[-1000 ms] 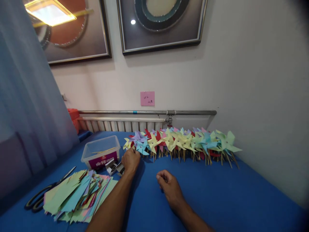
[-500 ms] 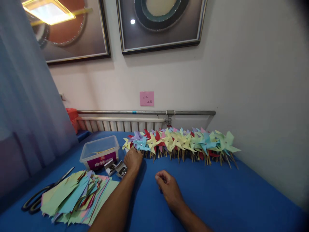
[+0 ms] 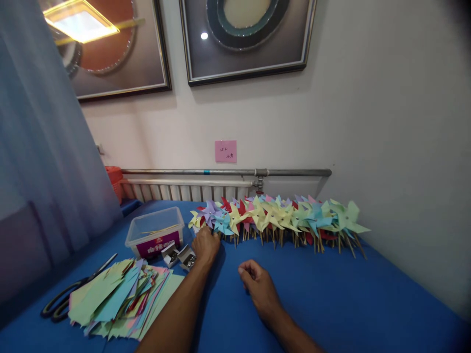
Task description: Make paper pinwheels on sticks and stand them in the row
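Left of the frame's centre, the left hand (image 3: 206, 245) is at the near left end of the paper pinwheels (image 3: 272, 215), which spread across to centre right; I cannot tell whether its fingers are apart. The right hand (image 3: 259, 287), lower centre, is loosely curled closed above the blue table (image 3: 342, 299). Paper sheets (image 3: 121, 299) lie lower left.

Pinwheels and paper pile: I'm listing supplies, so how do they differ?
The pinwheels have pointed blades and sticks; the paper pile is mostly flat sheets. The pinwheels form a long row; the paper pile is an overlapping heap. Both show several colours and rest on the blue table.
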`<act>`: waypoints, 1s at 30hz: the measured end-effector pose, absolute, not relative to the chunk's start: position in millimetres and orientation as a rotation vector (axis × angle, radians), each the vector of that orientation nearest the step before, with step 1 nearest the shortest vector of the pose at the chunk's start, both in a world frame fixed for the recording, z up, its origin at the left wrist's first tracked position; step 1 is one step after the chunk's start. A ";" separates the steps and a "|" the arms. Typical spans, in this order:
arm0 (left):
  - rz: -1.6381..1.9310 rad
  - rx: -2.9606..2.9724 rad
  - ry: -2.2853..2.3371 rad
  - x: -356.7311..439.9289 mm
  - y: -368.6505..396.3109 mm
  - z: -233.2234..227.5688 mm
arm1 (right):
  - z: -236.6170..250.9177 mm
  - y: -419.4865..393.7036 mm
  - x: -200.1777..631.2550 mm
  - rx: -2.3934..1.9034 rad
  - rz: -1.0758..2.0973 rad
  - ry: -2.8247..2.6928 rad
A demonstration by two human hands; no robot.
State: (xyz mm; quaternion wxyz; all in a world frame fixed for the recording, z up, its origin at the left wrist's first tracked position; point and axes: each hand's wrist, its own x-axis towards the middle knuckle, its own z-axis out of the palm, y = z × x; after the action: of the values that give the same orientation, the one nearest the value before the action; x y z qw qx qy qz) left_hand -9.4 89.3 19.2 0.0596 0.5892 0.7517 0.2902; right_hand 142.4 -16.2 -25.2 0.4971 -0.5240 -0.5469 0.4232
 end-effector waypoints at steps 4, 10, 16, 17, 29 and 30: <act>0.832 1.775 2.304 -5.4 96.9 16.0 | -24.2 -17.1 142.7 -1.294 1.016 -1.343; 0.828 1.818 2.299 -6.6 99.0 14.3 | -30.9 -14.4 143.2 -1.269 1.026 -1.348; 0.917 1.745 2.334 -6.5 92.2 17.7 | -32.0 -13.6 144.1 -1.276 1.015 -1.368; 0.930 1.704 2.343 -6.4 90.9 19.0 | -30.4 -14.0 143.8 -1.276 1.018 -1.364; 0.957 1.457 2.293 -8.6 87.7 26.3 | -27.0 -15.4 141.9 -1.292 1.013 -1.361; 0.961 1.461 2.285 -8.0 87.6 26.5 | -26.5 -15.6 141.8 -1.289 1.013 -1.362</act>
State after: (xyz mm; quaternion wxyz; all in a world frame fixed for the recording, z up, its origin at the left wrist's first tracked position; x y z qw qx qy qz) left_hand -8.0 87.6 26.5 0.1318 0.5033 0.7872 0.3310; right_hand 141.8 -15.6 -26.5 0.4840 -0.5293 -0.5591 0.4159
